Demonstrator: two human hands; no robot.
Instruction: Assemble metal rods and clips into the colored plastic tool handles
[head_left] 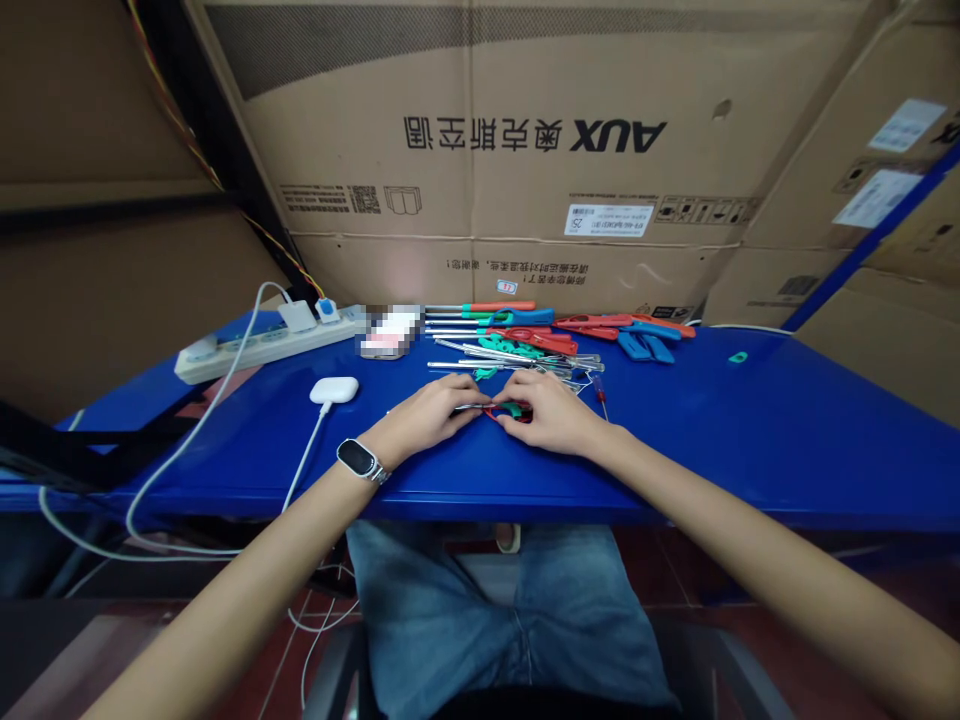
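At the table's front middle, my left hand (pixel 427 415) pinches the thin metal tube of a long-nosed lighter between thumb and fingers. My right hand (pixel 555 412) is closed on the same lighter's red handle (pixel 491 411), in which a green piece (pixel 513 408) shows. The two hands nearly meet there, and fingers hide much of the handle. Just beyond them lie loose metal tubes (pixel 480 362) and a heap of small green parts (pixel 510 347). Close to my right hand rests a small screwdriver (pixel 601 392) with a red handle.
Assembled long-nosed lighters (pixel 502 306) lie at the back, beside red and blue handle shells (pixel 645 345). A power strip (pixel 262 345), a white earphone case (pixel 334 390) on a cable and a blurred phone-like object (pixel 390 333) are left. Cardboard (pixel 517 170) stands behind the blue table (pixel 787 430).
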